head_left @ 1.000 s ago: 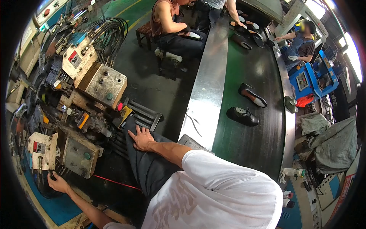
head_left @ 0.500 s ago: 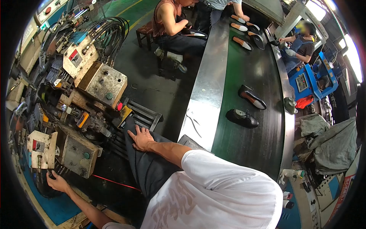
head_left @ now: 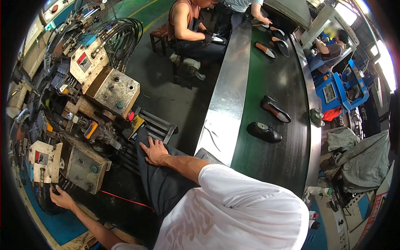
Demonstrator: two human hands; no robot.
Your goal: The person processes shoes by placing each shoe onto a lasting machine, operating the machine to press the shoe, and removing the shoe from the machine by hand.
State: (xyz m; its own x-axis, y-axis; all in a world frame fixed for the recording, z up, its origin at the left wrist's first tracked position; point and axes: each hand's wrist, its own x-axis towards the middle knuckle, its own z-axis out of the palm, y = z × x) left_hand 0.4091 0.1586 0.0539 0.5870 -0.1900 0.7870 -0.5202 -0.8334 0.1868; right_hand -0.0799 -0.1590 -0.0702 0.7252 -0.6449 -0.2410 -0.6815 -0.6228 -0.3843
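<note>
Apparently a control step at the machine: left hand (head_left: 63, 199) up at a small dark fitting (head_left: 55, 190), just under the pale plate (head_left: 51, 161) with its red-and-black label. Thumb and fingers bent, narrow spacing; whether they pinch the fitting or merely touch it, cannot tell. Hoses hang close by.

Right hand (head_left: 155, 152) lies palm down on the dark trouser leg (head_left: 166, 183), fingers spread wide, nothing held. Reads as a resting hand, with the left doing the work.

Beside the plate, a grimy control box (head_left: 81, 168) with a green button (head_left: 93, 169); neither hand on it. Farther up, a second control box (head_left: 114, 91), a red button (head_left: 131, 116) near its lower corner. Red line (head_left: 125, 199) runs below, toward the trouser leg.

Judgement: any adjustment at the fitting would call for a small, controlled finger movement, wrist clear of the hoses. Main risk, a slip onto neighbouring parts in the crowded space.

Across from the machine, the conveyor belt (head_left: 271, 166) carries a black laced shoe (head_left: 264, 132) and, just beyond, a dark shoe with brown showing (head_left: 275, 109). Both well apart from the person's hands. Seated co-worker (head_left: 182, 27) handles a shoe (head_left: 217, 39) near the belt's metal edge (head_left: 229, 91).
</note>
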